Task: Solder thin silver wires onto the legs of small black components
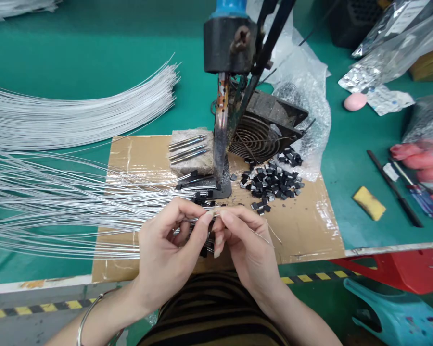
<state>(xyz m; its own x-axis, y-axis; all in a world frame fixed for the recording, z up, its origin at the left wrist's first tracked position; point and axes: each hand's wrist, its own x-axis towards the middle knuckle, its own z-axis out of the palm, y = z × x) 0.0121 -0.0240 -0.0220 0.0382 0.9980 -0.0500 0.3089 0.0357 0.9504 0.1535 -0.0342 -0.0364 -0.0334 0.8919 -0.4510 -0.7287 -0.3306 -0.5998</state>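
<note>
My left hand (178,240) and my right hand (246,238) meet fingertip to fingertip above the front of a cardboard sheet (303,226). The left thumb and finger pinch a thin wire, and the right thumb and finger press together at the same spot. Thin wire ends (274,234) stick out past the right hand; the fingertips hide what lies at the pinch. Behind the left hand runs a spread bundle of thin white wires (75,202), many tipped with small black parts (202,196). A loose pile of small black parts with metal ends (274,180) lies beyond the right hand.
A clamped soldering iron (222,105) points down just beyond my hands. Near it are a block with metal rods (191,151), a black fan (260,129) and bubble wrap (303,105). Another wire bundle (75,117) lies left; a yellow sponge (368,203) lies right.
</note>
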